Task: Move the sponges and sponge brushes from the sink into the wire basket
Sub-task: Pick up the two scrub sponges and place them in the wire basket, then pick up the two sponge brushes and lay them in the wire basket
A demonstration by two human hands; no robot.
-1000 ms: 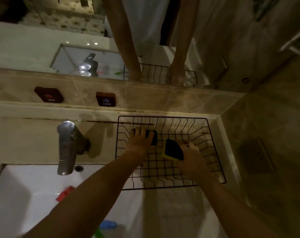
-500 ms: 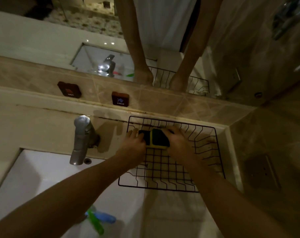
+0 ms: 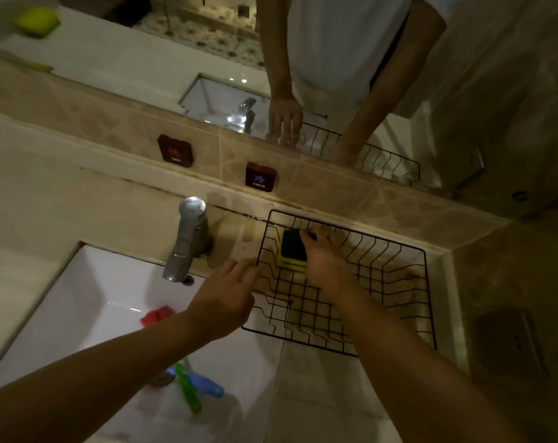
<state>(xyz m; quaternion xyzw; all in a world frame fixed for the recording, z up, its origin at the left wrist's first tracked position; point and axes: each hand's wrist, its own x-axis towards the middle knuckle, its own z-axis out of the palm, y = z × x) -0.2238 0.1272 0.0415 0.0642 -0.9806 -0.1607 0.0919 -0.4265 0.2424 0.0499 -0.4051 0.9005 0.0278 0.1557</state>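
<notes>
A black wire basket (image 3: 396,302) stands on the counter to the right of the white sink (image 3: 89,302). Yellow sponges with dark green tops (image 3: 293,251) stand stacked at the basket's far left corner. My right hand (image 3: 322,260) rests against them, fingers over their top edge. My left hand (image 3: 226,295) hovers at the basket's left rim, fingers spread, holding nothing. In the sink lie a red sponge (image 3: 156,314), a green-handled brush (image 3: 186,388) and a blue-handled brush (image 3: 207,383).
A chrome tap (image 3: 186,241) rises at the back of the sink. Dark hot (image 3: 175,152) and cold (image 3: 260,176) plates sit on the tiled ledge under a mirror. A yellow-green sponge (image 3: 36,21) shows far at the upper left.
My left hand has let go of its sponge and drawn back out of the basket to the left rim. My right hand has set the second sponge against the first.
</notes>
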